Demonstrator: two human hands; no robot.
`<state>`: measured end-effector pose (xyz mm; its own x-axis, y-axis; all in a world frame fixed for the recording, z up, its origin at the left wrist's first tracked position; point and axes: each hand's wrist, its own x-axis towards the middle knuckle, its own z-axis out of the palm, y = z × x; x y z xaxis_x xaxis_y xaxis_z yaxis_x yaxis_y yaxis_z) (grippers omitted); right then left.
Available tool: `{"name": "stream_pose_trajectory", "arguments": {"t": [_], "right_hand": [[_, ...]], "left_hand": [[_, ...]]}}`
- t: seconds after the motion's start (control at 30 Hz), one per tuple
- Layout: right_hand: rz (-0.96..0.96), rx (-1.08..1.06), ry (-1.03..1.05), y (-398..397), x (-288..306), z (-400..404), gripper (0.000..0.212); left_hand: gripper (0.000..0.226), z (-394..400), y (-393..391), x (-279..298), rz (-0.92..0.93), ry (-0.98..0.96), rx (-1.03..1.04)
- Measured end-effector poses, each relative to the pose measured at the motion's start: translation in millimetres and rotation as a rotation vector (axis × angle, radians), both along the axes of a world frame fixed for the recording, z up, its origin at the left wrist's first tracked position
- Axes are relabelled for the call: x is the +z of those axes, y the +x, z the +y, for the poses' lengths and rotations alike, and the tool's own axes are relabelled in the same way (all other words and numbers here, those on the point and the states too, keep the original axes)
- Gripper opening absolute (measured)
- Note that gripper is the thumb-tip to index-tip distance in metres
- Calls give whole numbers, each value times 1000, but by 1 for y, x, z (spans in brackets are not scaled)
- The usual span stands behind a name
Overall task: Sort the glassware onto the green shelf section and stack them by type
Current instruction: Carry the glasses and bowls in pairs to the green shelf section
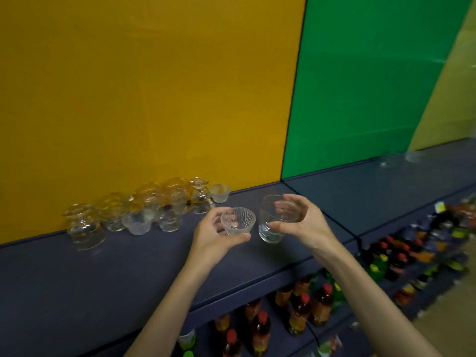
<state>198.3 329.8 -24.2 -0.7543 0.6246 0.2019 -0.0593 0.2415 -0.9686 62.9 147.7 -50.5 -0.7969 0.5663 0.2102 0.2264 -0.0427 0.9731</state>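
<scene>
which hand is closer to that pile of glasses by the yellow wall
Left. The left hand, holding a ribbed bowl, is just right of the pile; the right hand is farther right.

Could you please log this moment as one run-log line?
left hand: ribbed glass bowl | right hand: smooth tumbler | both held over shelf

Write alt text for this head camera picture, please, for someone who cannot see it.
A person's left hand holds a small ribbed clear glass bowl and the right hand a smooth clear glass tumbler above a dark blue shelf. More clear glassware clusters before the yellow panel, left of the green panel.
</scene>
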Motion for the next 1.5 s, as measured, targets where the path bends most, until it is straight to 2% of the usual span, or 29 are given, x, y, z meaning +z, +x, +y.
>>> {"name": "stream_pose_trajectory", "arguments": {"t": [0.27, 0.5, 0.8, 1.17, 1.37, 1.5], "right_hand": [[26, -159, 21, 119, -2, 81, 77], [44, -275, 57, 236, -10, 184, 75], [53, -297, 40, 339, -20, 296, 75], [19, -281, 46, 348, -41, 417, 77], [-42, -248, 90, 306, -43, 506, 73], [-115, -175, 160, 257, -30, 558, 81]], "left_hand": [[63, 106, 97, 7, 52, 2, -117], [62, 217, 201, 3, 64, -12, -180], [60, 342, 288, -3, 48, -7, -182], [62, 471, 300, -8, -33, -20, -78], [68, 553, 259, -18, -104, 14, -9], [70, 597, 215, -12, -128, -7, 21]]}}
